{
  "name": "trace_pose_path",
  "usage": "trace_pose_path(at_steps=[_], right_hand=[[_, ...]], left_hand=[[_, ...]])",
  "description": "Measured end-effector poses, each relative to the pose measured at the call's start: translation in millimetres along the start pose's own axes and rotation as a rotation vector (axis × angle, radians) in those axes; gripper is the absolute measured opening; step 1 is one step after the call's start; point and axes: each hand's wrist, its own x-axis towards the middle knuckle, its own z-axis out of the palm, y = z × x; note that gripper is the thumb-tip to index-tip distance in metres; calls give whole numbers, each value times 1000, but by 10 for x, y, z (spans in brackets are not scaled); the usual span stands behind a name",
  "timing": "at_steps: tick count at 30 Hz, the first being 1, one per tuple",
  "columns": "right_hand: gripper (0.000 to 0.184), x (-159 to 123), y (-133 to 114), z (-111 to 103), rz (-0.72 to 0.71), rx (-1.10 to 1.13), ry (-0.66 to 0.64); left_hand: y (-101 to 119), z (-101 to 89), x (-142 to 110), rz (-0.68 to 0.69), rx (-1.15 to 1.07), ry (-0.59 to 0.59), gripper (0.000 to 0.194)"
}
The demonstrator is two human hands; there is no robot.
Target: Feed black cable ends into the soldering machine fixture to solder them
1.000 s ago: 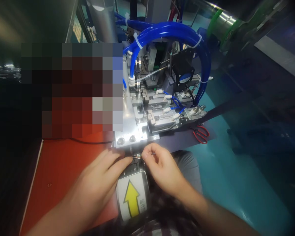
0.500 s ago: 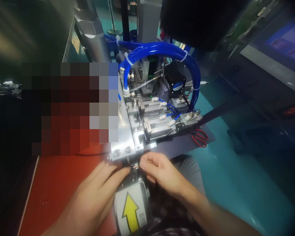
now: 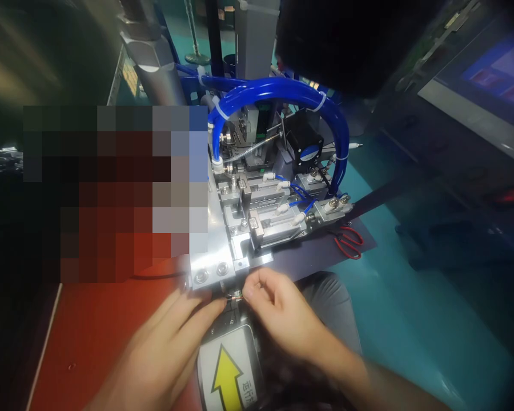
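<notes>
A short bundle of thin wires (image 3: 235,297), dark on the left and lighter on the right, spans the small gap between my fingertips, just below the machine's metal block (image 3: 212,271). My left hand (image 3: 171,334) is closed on its left end, with the other fingers reaching under the block's edge. My right hand (image 3: 278,299) pinches its right end between thumb and curled forefinger. The exact ends of the wires are hidden by my fingers. Below them is a grey device (image 3: 246,365) with a yellow arrow label (image 3: 227,379).
Ahead stands the machine with pneumatic cylinders (image 3: 278,225) and an arching blue hose bundle (image 3: 278,88). Red-handled scissors or pliers (image 3: 349,242) lie on a dark mat to the right. A red work surface (image 3: 89,337) is at left; a blurred patch covers part of it.
My view has shifted slightly, so the machine and device sit a little lower and left. Both hands keep nearly the same pose on the wires.
</notes>
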Motion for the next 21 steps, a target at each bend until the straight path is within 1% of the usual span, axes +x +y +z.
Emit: trace_pose_path(at_steps=[4, 9, 13, 16, 21], right_hand=[[17, -42, -9, 39, -103, -134, 93], [17, -51, -4, 36, -101, -127, 68], [16, -50, -13, 22, -98, -192, 65], [17, -72, -47, 42, -156, -328, 120], [20, -135, -108, 112, -341, -643, 225]], left_hand=[[-1, 15, -11, -11, -23, 3, 35], [-7, 12, -17, -17, -29, 9, 34], [-2, 16, -19, -29, -8, 6, 32], [-3, 20, -19, -17, 8, 1, 31], [-11, -7, 13, 15, 36, 2, 31]])
